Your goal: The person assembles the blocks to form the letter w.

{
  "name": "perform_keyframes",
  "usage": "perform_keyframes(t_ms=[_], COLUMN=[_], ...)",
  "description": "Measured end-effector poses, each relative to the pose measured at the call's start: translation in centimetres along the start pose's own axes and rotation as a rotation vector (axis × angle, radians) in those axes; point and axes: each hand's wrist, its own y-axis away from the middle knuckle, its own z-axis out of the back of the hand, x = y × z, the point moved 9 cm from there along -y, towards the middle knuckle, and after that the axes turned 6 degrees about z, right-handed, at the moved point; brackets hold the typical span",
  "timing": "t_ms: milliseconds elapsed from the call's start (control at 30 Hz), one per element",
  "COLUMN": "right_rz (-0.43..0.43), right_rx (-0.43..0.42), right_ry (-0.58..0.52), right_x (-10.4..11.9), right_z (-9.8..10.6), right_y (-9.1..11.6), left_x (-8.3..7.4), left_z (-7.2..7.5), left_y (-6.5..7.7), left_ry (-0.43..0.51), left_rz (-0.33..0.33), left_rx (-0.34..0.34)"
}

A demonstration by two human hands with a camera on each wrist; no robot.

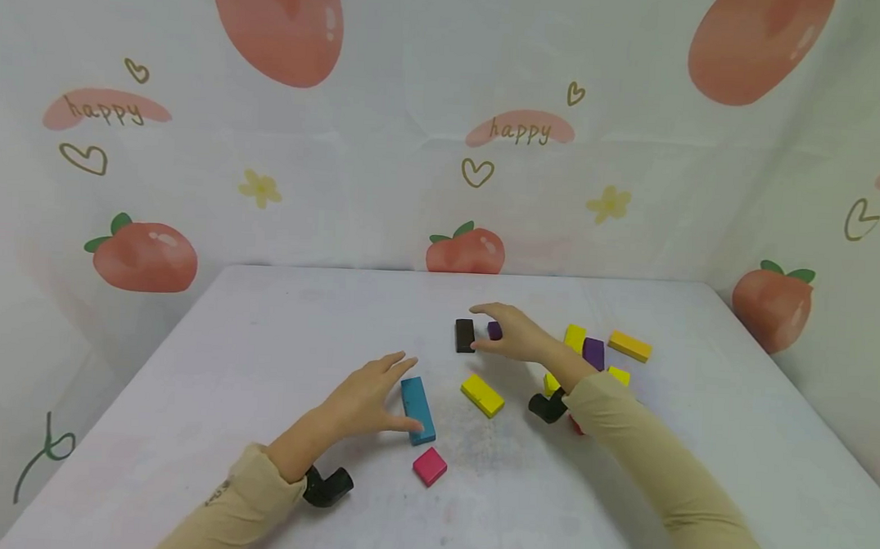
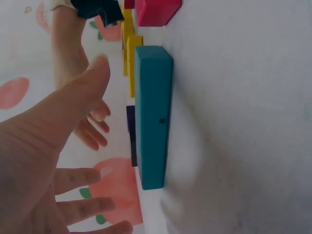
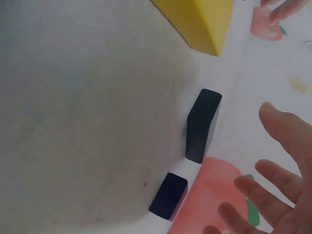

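On the white table lies a long blue block [image 1: 418,411], slightly slanted. My left hand [image 1: 364,396] hovers at its left side, thumb and fingers spread around it and holding nothing; in the left wrist view the thumb stands apart from the blue block [image 2: 154,117]. Farther back, my right hand [image 1: 514,333] is held above the table with fingers parted and nothing in them. Just left of its fingertips lies a black block [image 1: 464,335], and a small purple block [image 1: 494,330] is partly hidden behind the hand. The right wrist view shows the black block [image 3: 203,126] apart from the fingers.
A yellow block [image 1: 482,395] lies between the hands, and a red block [image 1: 430,466] lies in front of the blue one. Under and behind my right forearm sit several yellow, purple and red blocks, with an orange-yellow block [image 1: 630,346] at the far right. A printed curtain [image 1: 385,182] hangs behind.
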Motion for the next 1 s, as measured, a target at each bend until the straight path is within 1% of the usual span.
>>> perform_keyframes(t_ms=[133, 267, 400, 600, 833, 1000], right_rz=[-0.006, 0.009, 0.015, 0.024, 0.001, 0.007], right_rx=[0.011, 0.024, 0.032, 0.052, 0.080, 0.093], right_ry=[-0.010, -0.002, -0.001, -0.006, 0.004, 0.021], right_x=[0.0, 0.1, 0.0, 0.0, -0.2, -0.1], right_z=[-0.4, -0.8, -1.1, -1.5, -1.8, -1.9], right_y=[-0.4, -0.6, -0.9, -1.2, -1.4, -1.6], left_x=[-0.2, -0.3, -0.2, -0.3, -0.7, -0.8], left_z=[-0.5, -0.9, -1.2, -1.4, -1.4, -1.3], left_y=[0.1, 0.3, 0.3, 0.3, 0.4, 0.4], left_ry=[0.012, 0.012, 0.006, 0.003, 0.001, -0.004], left_rz=[-0.011, -0.017, -0.009, -0.006, -0.040, -0.058], left_rx=[0.018, 0.025, 0.033, 0.039, 0.041, 0.033])
